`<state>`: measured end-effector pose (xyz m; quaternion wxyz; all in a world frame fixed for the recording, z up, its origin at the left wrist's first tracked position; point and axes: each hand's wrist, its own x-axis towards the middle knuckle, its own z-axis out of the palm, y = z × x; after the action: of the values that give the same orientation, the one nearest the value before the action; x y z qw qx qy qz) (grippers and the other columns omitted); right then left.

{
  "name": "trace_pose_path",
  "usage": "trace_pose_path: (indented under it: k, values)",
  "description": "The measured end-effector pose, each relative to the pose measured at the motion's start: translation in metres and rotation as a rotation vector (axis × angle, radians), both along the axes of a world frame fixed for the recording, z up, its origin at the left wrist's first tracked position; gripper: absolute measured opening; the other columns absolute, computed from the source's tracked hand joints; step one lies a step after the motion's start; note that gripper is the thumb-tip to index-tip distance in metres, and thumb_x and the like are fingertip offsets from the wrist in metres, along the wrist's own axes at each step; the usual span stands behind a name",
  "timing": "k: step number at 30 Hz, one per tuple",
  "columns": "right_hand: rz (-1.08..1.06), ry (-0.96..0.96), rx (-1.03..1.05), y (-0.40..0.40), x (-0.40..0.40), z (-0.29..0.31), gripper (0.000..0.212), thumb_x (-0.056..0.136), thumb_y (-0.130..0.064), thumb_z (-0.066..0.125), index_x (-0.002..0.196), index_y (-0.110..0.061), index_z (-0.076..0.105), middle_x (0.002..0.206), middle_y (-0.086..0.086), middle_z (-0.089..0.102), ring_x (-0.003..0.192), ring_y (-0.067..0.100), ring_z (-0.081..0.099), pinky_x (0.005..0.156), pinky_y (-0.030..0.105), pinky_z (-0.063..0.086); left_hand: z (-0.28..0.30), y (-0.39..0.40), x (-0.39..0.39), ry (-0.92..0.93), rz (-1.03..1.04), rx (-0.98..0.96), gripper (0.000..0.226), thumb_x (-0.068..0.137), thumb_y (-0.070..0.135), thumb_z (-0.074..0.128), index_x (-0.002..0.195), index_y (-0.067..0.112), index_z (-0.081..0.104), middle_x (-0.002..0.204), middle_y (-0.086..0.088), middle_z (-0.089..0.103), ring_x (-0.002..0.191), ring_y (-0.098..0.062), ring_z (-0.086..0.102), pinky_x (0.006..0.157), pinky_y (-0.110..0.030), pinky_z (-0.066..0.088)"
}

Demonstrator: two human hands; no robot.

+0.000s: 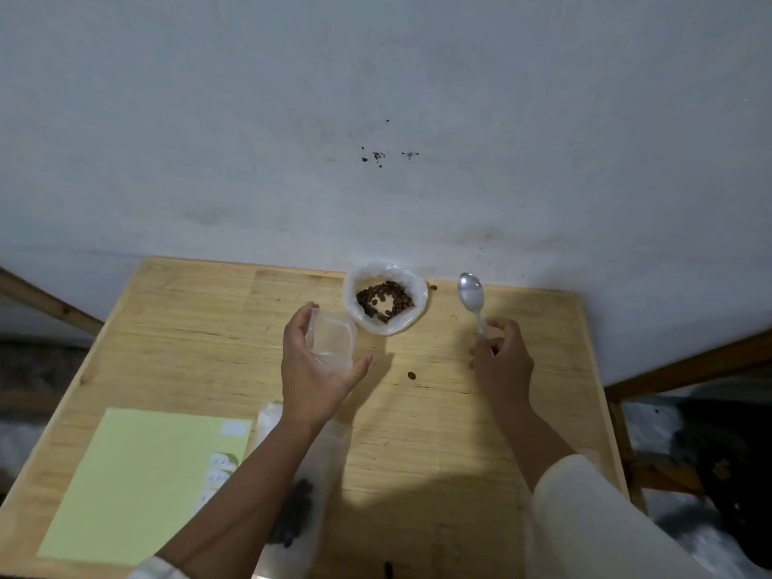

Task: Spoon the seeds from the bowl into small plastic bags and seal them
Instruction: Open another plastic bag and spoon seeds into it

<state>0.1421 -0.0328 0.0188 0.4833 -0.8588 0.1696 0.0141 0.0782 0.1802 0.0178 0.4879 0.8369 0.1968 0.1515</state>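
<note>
Filling step, I'd say. Left hand (317, 365) grips 1 small clear bag (332, 342) just left of the seed bowl (386, 300) at the table's (459, 432) far edge. Right hand (499, 355) pinches the spoon (472, 296), empty. Next: dip right into the seeds (384, 300).

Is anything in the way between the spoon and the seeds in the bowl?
Nothing visible blocks it. The right hand holds the spoon just right of the bowl, with only bare table between them. The seeds lie uncovered in the open top.
</note>
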Motion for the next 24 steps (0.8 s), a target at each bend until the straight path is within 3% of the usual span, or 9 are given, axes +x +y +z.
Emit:
trace_pose_path:
  k: [3, 6, 9, 13, 18, 24]
  values:
    - [0.055, -0.006, 0.254, 0.019, -0.009, 0.023, 0.013, 0.087, -0.003, 0.052, 0.089, -0.014, 0.059, 0.074, 0.008, 0.066, 0.056, 0.013, 0.060, 0.047, 0.021, 0.049, -0.001, 0.005, 0.002, 0.017, -0.011, -0.008, 0.099, 0.055, 0.028, 0.089, 0.137, 0.014, 0.034, 0.137, 0.001, 0.041, 0.127, -0.014, 0.040, 0.106, -0.042, 0.039]
    - [0.186, -0.045, 0.459, 0.036, -0.017, 0.038, 0.012, 0.084, 0.000, 0.060, 0.084, -0.011, 0.063, 0.076, 0.010, 0.066, 0.064, 0.016, 0.062, 0.053, 0.024, 0.051, 0.000, 0.007, 0.005, 0.016, -0.038, -0.004, 0.100, 0.055, 0.029, 0.089, 0.137, 0.012, 0.034, 0.137, 0.000, 0.041, 0.126, -0.012, 0.039, 0.108, -0.040, 0.038]
    - [0.265, -0.121, 0.469, 0.051, -0.019, 0.041, 0.007, 0.086, -0.005, 0.062, 0.087, -0.012, 0.064, 0.077, 0.010, 0.066, 0.064, 0.013, 0.062, 0.054, 0.022, 0.050, 0.000, 0.011, 0.008, 0.019, -0.070, -0.004, 0.102, 0.054, 0.033, 0.088, 0.137, 0.013, 0.033, 0.138, -0.001, 0.041, 0.126, -0.012, 0.039, 0.108, -0.034, 0.036]
    - [0.079, -0.100, 0.444, 0.069, -0.013, 0.031, 0.020, 0.093, -0.014, 0.050, 0.079, -0.010, 0.064, 0.060, 0.000, 0.062, 0.055, 0.016, 0.058, 0.048, 0.030, 0.047, 0.001, 0.016, 0.010, 0.034, -0.087, -0.038, 0.104, 0.052, 0.037, 0.087, 0.138, 0.017, 0.032, 0.137, 0.003, 0.040, 0.123, -0.006, 0.038, 0.102, -0.022, 0.034]
    - [-0.190, 0.064, 0.482, 0.085, -0.002, 0.010, 0.029, 0.092, -0.010, 0.037, 0.074, -0.010, 0.060, 0.060, 0.005, 0.060, 0.050, 0.018, 0.052, 0.046, 0.030, 0.041, -0.001, 0.024, 0.012, 0.053, -0.112, -0.076, 0.103, 0.052, 0.034, 0.088, 0.137, 0.019, 0.031, 0.132, 0.010, 0.037, 0.116, 0.000, 0.037, 0.089, -0.002, 0.032]
    - [-0.429, 0.109, 0.706, 0.099, 0.025, -0.010, 0.019, 0.099, -0.013, 0.038, 0.095, -0.007, 0.055, 0.073, 0.008, 0.065, 0.055, 0.014, 0.062, 0.048, 0.019, 0.053, 0.001, 0.026, 0.019, 0.072, -0.147, -0.134, 0.102, 0.053, 0.024, 0.090, 0.137, 0.016, 0.031, 0.130, 0.008, 0.036, 0.110, 0.020, 0.037, 0.079, 0.008, 0.033]
